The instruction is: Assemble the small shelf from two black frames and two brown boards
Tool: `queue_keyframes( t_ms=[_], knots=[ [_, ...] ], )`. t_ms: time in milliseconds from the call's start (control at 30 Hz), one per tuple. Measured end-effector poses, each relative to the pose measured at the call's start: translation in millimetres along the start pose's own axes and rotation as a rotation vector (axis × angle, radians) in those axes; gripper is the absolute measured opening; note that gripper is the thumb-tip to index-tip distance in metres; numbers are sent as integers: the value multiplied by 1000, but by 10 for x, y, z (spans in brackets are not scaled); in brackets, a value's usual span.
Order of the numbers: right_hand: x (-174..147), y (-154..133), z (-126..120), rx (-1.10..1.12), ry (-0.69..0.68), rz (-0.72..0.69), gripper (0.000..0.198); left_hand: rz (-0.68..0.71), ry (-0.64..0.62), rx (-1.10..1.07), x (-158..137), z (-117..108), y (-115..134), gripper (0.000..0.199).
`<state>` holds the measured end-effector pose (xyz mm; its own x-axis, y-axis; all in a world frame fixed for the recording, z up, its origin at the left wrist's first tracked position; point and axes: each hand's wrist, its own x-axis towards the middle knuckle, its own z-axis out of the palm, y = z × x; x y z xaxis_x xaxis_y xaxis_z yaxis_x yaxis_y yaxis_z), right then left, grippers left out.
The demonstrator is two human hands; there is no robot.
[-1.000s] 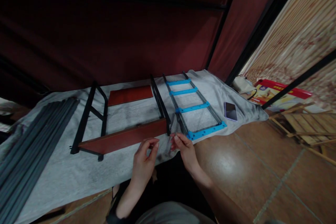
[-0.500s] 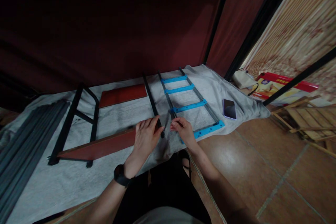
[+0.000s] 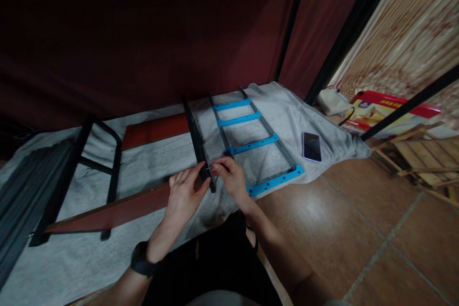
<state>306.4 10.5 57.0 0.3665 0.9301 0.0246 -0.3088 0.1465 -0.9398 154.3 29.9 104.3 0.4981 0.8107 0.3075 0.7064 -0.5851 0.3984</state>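
Evidently partway, judging by the layout. Near board [image 3: 111,215] and far board [image 3: 156,130] lie between left frame [image 3: 65,178] and right frame [image 3: 195,134], all resting on the cloth [image 3: 86,258]. Near board meets the left frame at its foot, where a small shiny bit shows; its other end is behind the hand, so that joint cannot be read. Blue rack [image 3: 253,144], just right of the frames, has its rungs across the rods. Tubes [image 3: 36,186] lie bundled at far left, joined to nothing visible. What seems left: securing the right frame's near end.

Pose — left hand [image 3: 187,192], palm down, fingers angled forward, tips and thumb against the right frame's near end with a small gap between them; cannot tell how firmly they grip. Right hand [image 3: 230,176] comes in from the opposite side, thumb and finger pinched narrow on a thin metal fastener [image 3: 210,168], its tip at the frame. Exact type too small to tell.
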Motion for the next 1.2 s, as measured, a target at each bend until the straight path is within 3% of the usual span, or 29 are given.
queue_keyframes(
  t_ms=[433, 600, 833, 967, 1200],
  knots=[
    [32, 24, 35, -258, -82, -109, 11, -11, -20, -56, 1, 7, -68, 53],
    [38, 33, 28, -223, -105, -68, 14, -31, -72, -97, -5, -63, -135, 61],
    [36, 21, 78, -253, -56, -8, 19, 9, -45, -25, -39, -84, -229, 36],
    [18, 14, 95, -235, -43, 2, 26, 10, -62, 66, -2, -73, -217, 33],
    [8, 25, 18, -187, -146, 20, 46, 22, -48, 128, 17, -54, -225, 31]
  ],
)
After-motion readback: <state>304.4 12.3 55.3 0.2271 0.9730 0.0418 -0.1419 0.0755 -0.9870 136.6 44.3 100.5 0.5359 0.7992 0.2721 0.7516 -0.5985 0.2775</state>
